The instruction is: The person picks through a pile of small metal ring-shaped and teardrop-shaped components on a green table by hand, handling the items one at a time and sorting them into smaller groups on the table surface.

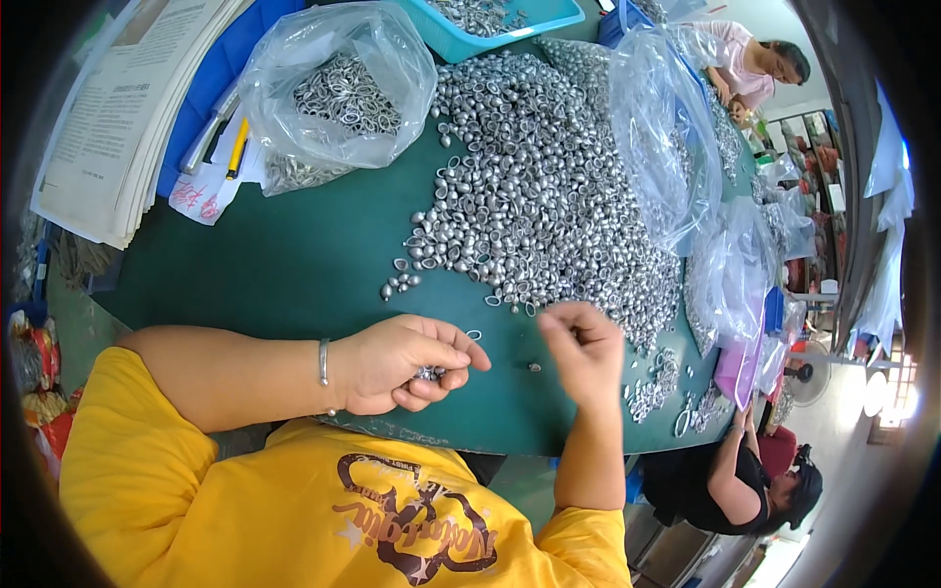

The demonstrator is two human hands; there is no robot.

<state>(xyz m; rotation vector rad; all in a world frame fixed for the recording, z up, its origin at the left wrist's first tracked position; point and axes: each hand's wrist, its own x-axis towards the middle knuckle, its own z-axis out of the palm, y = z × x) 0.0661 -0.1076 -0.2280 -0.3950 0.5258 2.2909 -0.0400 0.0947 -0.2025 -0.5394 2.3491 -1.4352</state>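
My left hand point(392, 361) is curled around several small silver metal pieces point(429, 373), which show between the thumb and fingers. Beside its fingertips lies one thin oval ring point(474, 334). My right hand point(586, 361) is at the near edge of a big pile of silver bead-like metal parts point(539, 167), with thumb and fingers pinched together; whatever is between them is hidden. A single metal bead point(534, 367) rests on the green tabletop point(265, 265) between my two hands. Left of the pile sits a small group of beads point(400, 284).
A clear plastic bag of oval rings point(348, 98) stands at the far left, by a yellow pen point(237, 147) and paper sheets point(118, 118). A turquoise tray point(500, 37) is at the back. Loose links point(655, 387) lie at right. Two other people are on the right side.
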